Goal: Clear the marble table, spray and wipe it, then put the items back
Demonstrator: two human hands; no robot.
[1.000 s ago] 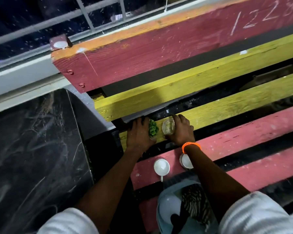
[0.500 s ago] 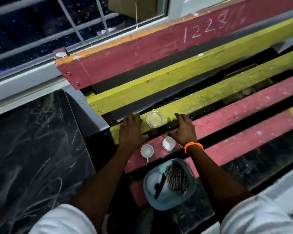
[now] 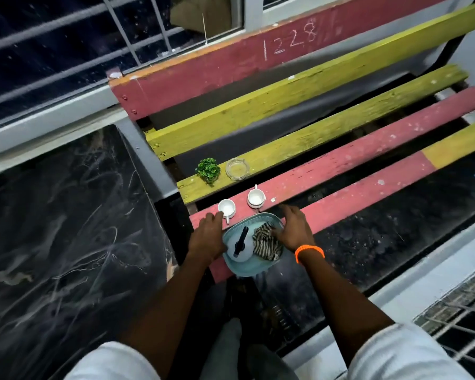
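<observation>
A view from above, looking down at a person's two arms reaching forward. The dark marble worktop (image 3: 61, 229), veined with pale streaks, fills the left half of the frame with nothing on it. To its right, a slatted wooden bench (image 3: 327, 149) painted red and yellow runs diagonally from centre to upper right, with "1228" chalked on its top red board.

Near the bottom centre, a pale blue tray (image 3: 258, 267) sits on the nearest red slat. It holds a white spray bottle (image 3: 240, 249) with a black nozzle, lying flat, and a crumpled striped cloth (image 3: 266, 241) just beside it on the right.

The left hand (image 3: 207, 237) lies at the tray's left edge; whether its grip has closed on the rim cannot be told. Its fingertips reach close to a white cup (image 3: 226, 208) standing on the slat beyond. The right hand (image 3: 295, 229), with an orange wristband (image 3: 309, 252), rests at the tray's right edge with fingers spread and relaxed, touching the cloth.

A second white cup (image 3: 256, 199) stands to the right of the first. On the yellow slat above, a small green plant (image 3: 209, 170) and a glass ashtray (image 3: 237, 169) sit side by side.
</observation>
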